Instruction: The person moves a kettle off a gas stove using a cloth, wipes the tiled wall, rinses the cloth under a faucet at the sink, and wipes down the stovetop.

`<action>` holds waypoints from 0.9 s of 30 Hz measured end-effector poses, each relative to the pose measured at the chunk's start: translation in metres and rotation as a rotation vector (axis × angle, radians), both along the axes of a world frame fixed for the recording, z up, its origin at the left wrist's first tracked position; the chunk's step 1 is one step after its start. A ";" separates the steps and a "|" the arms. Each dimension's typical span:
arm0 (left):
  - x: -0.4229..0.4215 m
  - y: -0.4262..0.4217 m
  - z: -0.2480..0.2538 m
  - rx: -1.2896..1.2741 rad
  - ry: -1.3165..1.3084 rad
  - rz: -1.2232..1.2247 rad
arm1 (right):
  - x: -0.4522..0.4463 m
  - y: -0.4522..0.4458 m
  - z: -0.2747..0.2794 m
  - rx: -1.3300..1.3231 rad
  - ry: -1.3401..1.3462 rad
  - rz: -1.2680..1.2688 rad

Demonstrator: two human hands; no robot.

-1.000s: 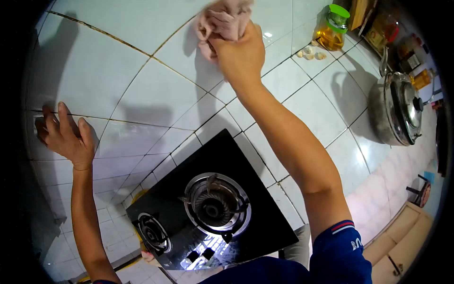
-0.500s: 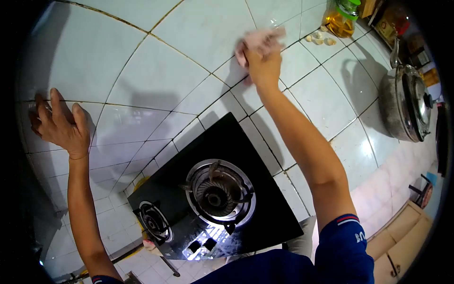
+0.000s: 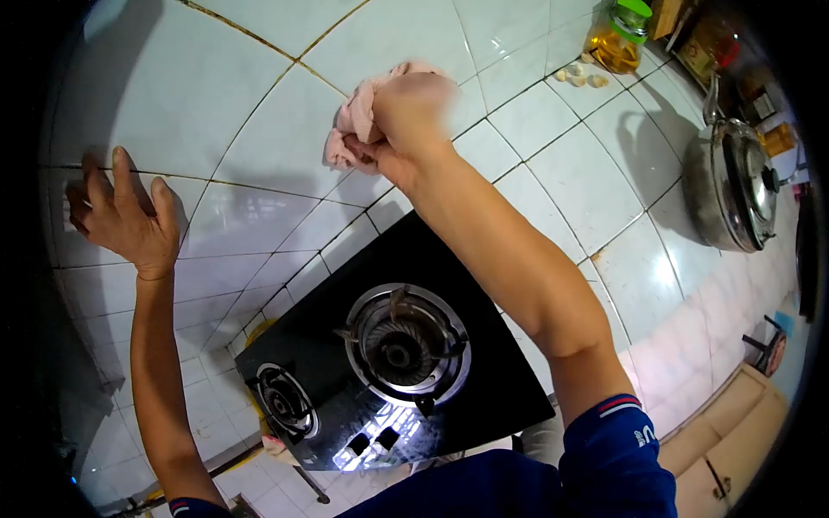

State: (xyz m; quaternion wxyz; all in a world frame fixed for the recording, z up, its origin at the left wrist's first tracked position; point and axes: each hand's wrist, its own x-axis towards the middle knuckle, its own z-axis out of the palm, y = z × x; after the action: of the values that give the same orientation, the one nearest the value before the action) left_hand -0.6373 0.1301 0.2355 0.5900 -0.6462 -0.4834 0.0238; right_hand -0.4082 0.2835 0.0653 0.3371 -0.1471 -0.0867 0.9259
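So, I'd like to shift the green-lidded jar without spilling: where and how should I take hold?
Probably grip the jar around its rounded body, below the green lid, which might come loose. Come from the picture's lower right, over the counter tiles: the wall is close on its left, and pale pieces lie at lower left. It stands upright, amber liquid inside.

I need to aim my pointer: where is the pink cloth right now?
In the head view, the pink cloth is at upper centre, in the right hand, at the wall tiles beyond the black stove.
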 end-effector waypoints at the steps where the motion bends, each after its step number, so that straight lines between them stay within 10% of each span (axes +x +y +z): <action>1: 0.000 -0.001 0.000 0.001 -0.007 0.011 | 0.003 -0.003 0.007 -0.021 -0.016 -0.116; 8: 0.004 -0.001 -0.004 0.007 -0.041 0.046 | -0.008 0.033 -0.130 0.116 -0.085 0.115; 20: -0.005 0.001 0.010 -0.016 0.079 0.082 | 0.006 0.041 -0.092 -0.155 -0.341 -0.233; 22: -0.012 -0.002 0.005 0.013 0.099 0.048 | -0.010 0.033 -0.108 0.116 -0.229 -0.447; 27: -0.014 -0.006 0.001 0.015 0.011 0.128 | -0.031 -0.012 -0.050 0.092 -0.390 -0.205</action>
State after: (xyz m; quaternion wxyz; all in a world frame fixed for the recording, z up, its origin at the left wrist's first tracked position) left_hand -0.6508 0.1238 0.2368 0.5948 -0.6093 -0.5207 0.0615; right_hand -0.4387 0.2712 0.0151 0.4126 -0.3160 -0.1769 0.8358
